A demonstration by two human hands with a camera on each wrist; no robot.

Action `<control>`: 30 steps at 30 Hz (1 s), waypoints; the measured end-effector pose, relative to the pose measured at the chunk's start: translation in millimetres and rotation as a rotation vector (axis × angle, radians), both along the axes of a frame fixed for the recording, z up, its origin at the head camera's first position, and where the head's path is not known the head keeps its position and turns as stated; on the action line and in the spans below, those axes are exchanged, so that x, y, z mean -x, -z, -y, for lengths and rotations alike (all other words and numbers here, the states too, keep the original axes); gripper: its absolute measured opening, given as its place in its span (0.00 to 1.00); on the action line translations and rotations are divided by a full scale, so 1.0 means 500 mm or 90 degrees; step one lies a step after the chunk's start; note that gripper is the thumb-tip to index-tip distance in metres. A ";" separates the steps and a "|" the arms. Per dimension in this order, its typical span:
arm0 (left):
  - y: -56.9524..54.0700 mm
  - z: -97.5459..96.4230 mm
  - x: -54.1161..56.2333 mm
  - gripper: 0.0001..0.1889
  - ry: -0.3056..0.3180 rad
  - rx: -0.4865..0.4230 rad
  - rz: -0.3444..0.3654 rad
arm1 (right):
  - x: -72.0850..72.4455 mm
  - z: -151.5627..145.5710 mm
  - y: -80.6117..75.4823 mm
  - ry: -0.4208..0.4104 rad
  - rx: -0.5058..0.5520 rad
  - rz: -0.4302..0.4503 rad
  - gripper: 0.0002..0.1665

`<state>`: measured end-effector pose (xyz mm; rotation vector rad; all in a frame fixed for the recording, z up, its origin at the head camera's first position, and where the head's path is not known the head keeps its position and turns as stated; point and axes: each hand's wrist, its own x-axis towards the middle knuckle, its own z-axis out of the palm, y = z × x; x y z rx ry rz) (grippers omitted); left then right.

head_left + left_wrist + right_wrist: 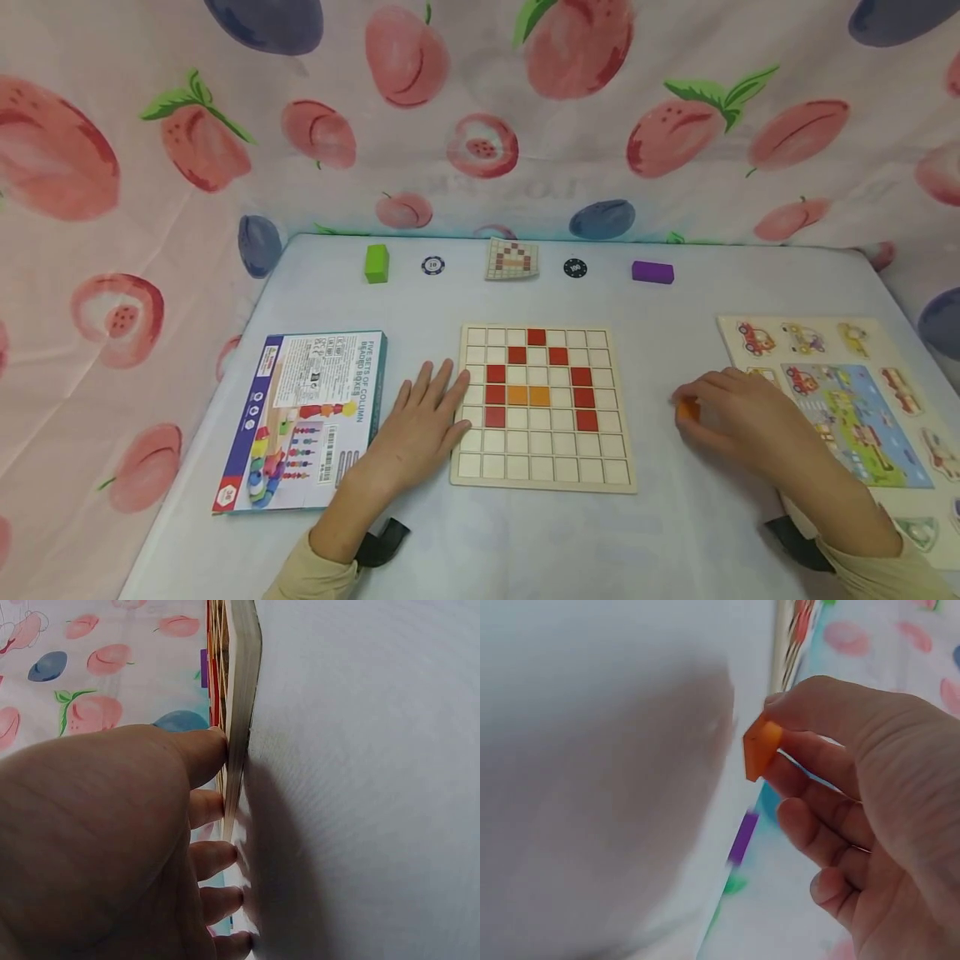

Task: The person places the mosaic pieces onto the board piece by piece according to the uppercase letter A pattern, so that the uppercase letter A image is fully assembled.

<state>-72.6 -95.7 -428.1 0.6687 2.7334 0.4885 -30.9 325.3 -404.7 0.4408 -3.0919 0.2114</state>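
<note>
A wooden grid board (555,470) lies in the middle of the table in the head view. Red tiles (583,398) form a peaked outline on it, and two orange tiles (538,396) sit side by side within. My left hand (411,440) rests at the board's left edge with fingers spread; in the left wrist view its thumb (199,756) touches the rim. Off to the right of the board, my right hand (750,421) pinches another orange tile (759,752) between thumb and fingers, raised over the table.
A bead toy box (318,450) lies at left. On the right is a picture puzzle board (862,433), partly beneath the right forearm. Along the back stand a green block (377,264), chips (432,265), a pattern card (512,260) and a purple block (652,272).
</note>
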 end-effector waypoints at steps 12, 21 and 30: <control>0.001 -0.007 0.003 0.36 -0.001 0.002 0.014 | 0.082 0.183 0.005 -0.157 0.073 -0.057 0.13; 0.002 -0.012 -0.002 0.36 0.006 0.006 0.006 | 0.095 0.226 0.024 -0.166 0.079 -0.024 0.14; -0.001 -0.010 -0.002 0.36 0.003 0.001 0.001 | 0.092 0.228 0.030 -0.175 0.091 -0.064 0.08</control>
